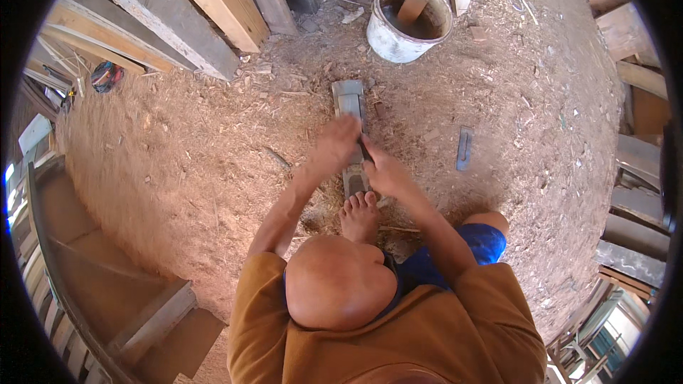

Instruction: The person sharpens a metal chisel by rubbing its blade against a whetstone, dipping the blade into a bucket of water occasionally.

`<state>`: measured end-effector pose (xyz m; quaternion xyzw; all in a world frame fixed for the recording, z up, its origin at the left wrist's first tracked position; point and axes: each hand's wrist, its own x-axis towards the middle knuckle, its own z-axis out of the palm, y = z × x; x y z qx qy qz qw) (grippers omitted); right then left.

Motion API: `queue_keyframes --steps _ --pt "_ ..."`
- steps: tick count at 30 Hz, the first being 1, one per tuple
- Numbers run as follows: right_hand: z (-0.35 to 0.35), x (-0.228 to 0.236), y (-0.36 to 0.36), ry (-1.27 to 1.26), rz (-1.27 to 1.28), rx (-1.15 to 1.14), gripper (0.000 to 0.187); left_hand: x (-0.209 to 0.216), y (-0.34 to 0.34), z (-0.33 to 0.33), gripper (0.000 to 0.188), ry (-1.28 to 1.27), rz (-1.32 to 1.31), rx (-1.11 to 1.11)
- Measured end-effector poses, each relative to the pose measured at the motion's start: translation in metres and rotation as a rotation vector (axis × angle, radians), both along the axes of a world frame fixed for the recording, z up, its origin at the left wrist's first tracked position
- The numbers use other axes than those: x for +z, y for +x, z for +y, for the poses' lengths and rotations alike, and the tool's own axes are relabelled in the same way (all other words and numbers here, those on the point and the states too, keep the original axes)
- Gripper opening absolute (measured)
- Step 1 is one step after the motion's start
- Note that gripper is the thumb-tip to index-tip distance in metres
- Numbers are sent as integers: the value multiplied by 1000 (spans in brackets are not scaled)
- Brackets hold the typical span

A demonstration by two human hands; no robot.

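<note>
A long grey block point(348, 102), resembling a sharpening stone, lies on the ground in front of me, pointing away. My left hand point(340, 144) is closed over its middle, slightly smeared by motion, its fingers pressed down at the end of a dark narrow tool point(366, 151). Just to the right and nearer, my right hand point(388, 173) is closed around the other end of this tool. Its exact kind is hidden by the hands. My bare foot point(359, 219) rests with its toes against the near end of the block.
A white bucket point(398, 50) holding murky liquid and a brown piece stands beyond the block. A flat grey metal piece point(464, 148) lies to the right. Boards point(171, 11) lean at the upper left; a wooden structure point(92, 242) curves along the left. Shavings litter the ground.
</note>
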<state>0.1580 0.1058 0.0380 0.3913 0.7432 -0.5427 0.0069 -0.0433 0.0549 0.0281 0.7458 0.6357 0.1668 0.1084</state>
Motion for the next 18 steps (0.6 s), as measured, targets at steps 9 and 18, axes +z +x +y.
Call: queue_keyframes --steps 9,18 --pt "6 12 -35 159 -64 -25 73 -44 -25 20 44 87 -94 -67" --pt "-60 39 26 6 -72 49 83 -74 30 -65 41 203 -64 22"
